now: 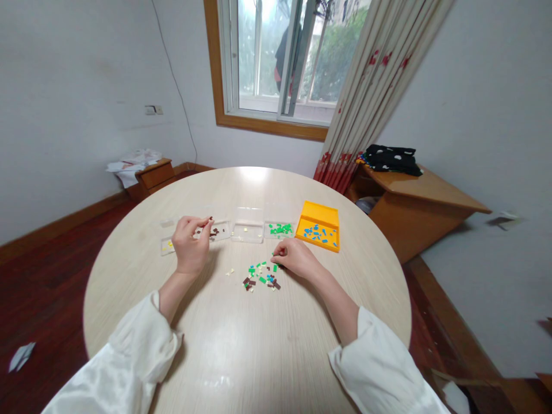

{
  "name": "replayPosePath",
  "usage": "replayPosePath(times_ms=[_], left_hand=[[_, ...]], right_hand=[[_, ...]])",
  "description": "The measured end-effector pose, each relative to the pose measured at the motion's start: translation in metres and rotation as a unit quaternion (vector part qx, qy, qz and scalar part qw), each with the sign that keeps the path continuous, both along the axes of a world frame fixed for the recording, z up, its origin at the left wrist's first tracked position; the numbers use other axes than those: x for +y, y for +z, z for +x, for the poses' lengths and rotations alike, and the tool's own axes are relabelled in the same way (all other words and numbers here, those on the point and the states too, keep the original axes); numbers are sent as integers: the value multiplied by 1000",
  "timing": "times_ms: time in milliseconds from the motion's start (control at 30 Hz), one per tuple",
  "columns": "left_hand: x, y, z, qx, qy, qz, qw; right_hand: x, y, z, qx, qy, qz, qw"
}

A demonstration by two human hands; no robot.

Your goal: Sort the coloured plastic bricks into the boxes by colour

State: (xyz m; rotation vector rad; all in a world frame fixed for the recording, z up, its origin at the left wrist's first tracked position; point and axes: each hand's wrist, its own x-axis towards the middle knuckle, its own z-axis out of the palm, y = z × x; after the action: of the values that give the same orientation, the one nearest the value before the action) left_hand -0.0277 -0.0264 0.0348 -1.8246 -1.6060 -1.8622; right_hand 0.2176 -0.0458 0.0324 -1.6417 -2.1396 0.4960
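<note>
My left hand (191,241) is raised over a clear box (223,236) with brown building bricks in it, pinching a small brown brick (211,218). Low at the right side of a mixed pile of bricks (263,280), my right hand (293,257) has its fingers pinched together, a bit of green showing at the tips. Brown, green, blue and cream bricks make up the pile. Beyond it stand a clear box (247,239) with a few cream bricks, a clear box of green bricks (280,229), and an orange box (318,245) holding blue bricks.
A clear box (166,250) with yellow bricks lies left, partly behind my left hand. Cream bricks (230,272) lie apart from the pile on the round table (250,345). A wooden desk (426,198) with dark cloth stands at the right, a small cabinet (156,175) at back left.
</note>
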Motion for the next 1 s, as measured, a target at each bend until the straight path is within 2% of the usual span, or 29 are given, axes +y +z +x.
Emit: replayPosePath(times_ms=[233, 400, 567, 633, 733, 867, 933, 1000], left_hand=[[14, -4, -18, 8, 82, -40, 996], [18, -9, -20, 11, 75, -52, 996], [16, -5, -19, 10, 65, -46, 997], [12, -5, -14, 26, 27, -49, 998], [1, -7, 3, 96, -100, -85, 987], [-15, -13, 30, 221, -259, -153, 928], [-19, -13, 36, 250, -291, -172, 907], [-18, -10, 33, 252, -277, -175, 911]], right_hand=[[1, -4, -2, 5, 14, -4, 1000], [0, -2, -3, 10, 17, 8, 1000], [0, -1, -3, 14, 19, 13, 1000], [0, -1, -3, 14, 20, 12, 1000], [0, 0, -4, 15, 15, 14, 1000], [0, -1, -5, 16, 8, 18, 1000], [0, -3, -5, 14, 9, 21, 1000], [0, -4, -5, 13, 10, 21, 1000]])
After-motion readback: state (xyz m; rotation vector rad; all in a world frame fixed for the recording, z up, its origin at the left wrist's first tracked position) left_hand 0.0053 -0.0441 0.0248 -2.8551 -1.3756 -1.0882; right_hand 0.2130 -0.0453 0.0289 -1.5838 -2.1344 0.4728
